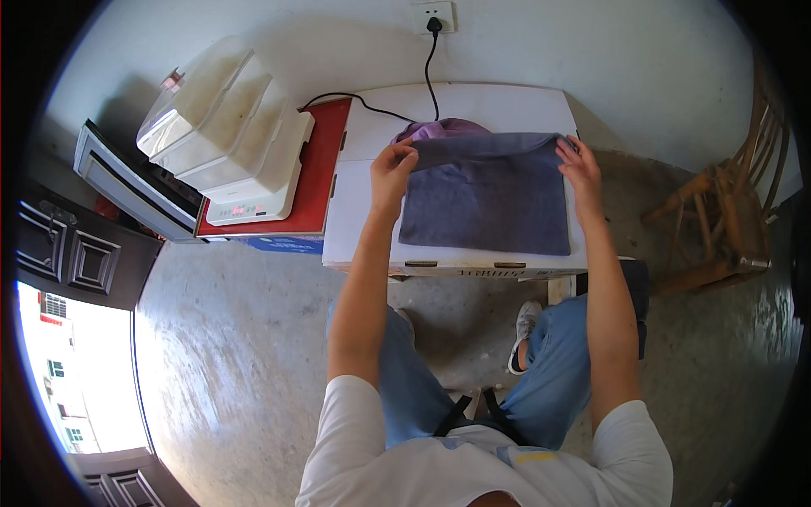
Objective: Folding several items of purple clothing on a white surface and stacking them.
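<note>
A dark grey-blue cloth (488, 203), like a towel, lies spread on a white cardboard box (364, 209) before me. My left hand (394, 170) pinches its far left corner between thumb and fingers. At the far right corner, my right hand (580, 166) grips the cloth's edge, fingers partly behind the fabric. The far edge is lifted a little and curls between my hands, while the near part rests flat on the box. Behind that edge sits a crumpled purple cloth (443, 128), partly covered by the grey-blue one.
Left of the box, a tiered electric steamer (253, 206) with clear trays and a lit panel stands on a red surface (323, 152). A black power cord (426, 70) runs to a wall socket (434, 12). A wooden chair (722, 209) is at the right, an open doorway (82, 374) at the left.
</note>
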Demonstrator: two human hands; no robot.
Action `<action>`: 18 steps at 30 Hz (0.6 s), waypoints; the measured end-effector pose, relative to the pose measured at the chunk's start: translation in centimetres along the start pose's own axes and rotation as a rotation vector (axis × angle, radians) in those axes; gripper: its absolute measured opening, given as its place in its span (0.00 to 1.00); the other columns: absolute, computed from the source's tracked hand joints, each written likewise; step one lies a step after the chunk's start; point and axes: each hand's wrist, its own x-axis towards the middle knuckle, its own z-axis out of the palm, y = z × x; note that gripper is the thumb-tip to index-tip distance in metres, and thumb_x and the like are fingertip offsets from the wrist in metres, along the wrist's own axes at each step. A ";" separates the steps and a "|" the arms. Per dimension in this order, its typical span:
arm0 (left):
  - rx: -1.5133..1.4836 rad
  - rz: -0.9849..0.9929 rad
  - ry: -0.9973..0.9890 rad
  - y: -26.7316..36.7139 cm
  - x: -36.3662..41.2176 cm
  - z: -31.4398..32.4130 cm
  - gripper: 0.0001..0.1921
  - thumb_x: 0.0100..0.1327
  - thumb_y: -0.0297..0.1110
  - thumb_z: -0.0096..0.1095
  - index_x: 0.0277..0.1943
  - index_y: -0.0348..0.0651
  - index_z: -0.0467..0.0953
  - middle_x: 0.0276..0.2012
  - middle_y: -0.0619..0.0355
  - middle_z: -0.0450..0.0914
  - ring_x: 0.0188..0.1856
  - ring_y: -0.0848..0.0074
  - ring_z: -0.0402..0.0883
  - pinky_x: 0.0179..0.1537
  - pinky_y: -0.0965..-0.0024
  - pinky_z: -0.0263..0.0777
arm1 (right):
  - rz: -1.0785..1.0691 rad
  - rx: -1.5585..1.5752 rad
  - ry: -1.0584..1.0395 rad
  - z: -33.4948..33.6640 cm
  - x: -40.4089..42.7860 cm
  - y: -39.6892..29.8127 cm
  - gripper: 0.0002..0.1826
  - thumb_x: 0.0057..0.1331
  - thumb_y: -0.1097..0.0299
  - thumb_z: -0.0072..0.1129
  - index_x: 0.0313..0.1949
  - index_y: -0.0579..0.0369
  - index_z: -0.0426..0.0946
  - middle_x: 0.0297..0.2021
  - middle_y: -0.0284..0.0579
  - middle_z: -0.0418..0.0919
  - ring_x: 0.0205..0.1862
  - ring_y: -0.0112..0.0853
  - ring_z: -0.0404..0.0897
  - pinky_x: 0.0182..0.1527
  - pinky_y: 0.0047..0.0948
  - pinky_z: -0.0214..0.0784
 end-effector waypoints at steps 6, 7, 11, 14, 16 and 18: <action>-0.324 -0.235 0.044 0.7 -0.2 -1.9 0.05 0.57 0.21 0.56 0.36 0.31 0.74 0.39 0.49 0.78 0.37 0.72 0.78 0.41 0.74 0.71 | 0.097 -0.049 -0.130 -1.2 -0.7 -0.8 0.18 0.58 0.80 0.42 0.48 0.62 0.71 0.38 0.41 0.76 0.41 0.33 0.79 0.43 0.29 0.70; -0.330 -0.248 0.064 0.9 -0.4 -2.0 0.05 0.56 0.20 0.56 0.36 0.31 0.74 0.35 0.50 0.79 0.35 0.72 0.78 0.38 0.75 0.72 | 0.097 -0.049 -0.130 -1.2 -0.8 -1.0 0.18 0.58 0.80 0.42 0.48 0.62 0.71 0.38 0.41 0.76 0.41 0.33 0.79 0.43 0.29 0.70; -0.177 -0.280 0.081 0.8 -0.6 -2.4 0.06 0.54 0.18 0.58 0.36 0.32 0.74 0.34 0.52 0.78 0.35 0.74 0.77 0.38 0.75 0.72 | 0.106 0.024 -0.111 -1.0 -1.2 -1.8 0.17 0.58 0.78 0.41 0.45 0.61 0.74 0.39 0.43 0.78 0.39 0.32 0.80 0.40 0.25 0.70; -0.170 -0.297 0.039 0.1 -0.7 -2.5 0.08 0.52 0.16 0.59 0.36 0.33 0.75 0.33 0.53 0.78 0.33 0.75 0.77 0.37 0.75 0.72 | 0.157 0.050 -0.098 -1.0 -1.3 -2.2 0.15 0.60 0.75 0.42 0.45 0.60 0.74 0.39 0.44 0.77 0.39 0.33 0.80 0.40 0.25 0.70; -0.132 -0.266 0.059 -0.3 -0.8 -2.2 0.08 0.49 0.16 0.59 0.35 0.32 0.74 0.29 0.56 0.77 0.31 0.79 0.75 0.32 0.80 0.68 | 0.181 0.045 -0.090 -1.2 -1.2 -2.0 0.14 0.61 0.73 0.43 0.44 0.60 0.74 0.40 0.44 0.77 0.39 0.33 0.80 0.40 0.25 0.70; -0.022 -0.231 0.053 -0.7 -0.6 -2.0 0.09 0.49 0.16 0.59 0.35 0.33 0.75 0.31 0.56 0.77 0.31 0.78 0.75 0.33 0.79 0.68 | 0.196 0.004 0.045 -1.3 -1.1 -1.3 0.10 0.62 0.69 0.49 0.40 0.58 0.75 0.36 0.41 0.78 0.36 0.30 0.80 0.36 0.23 0.70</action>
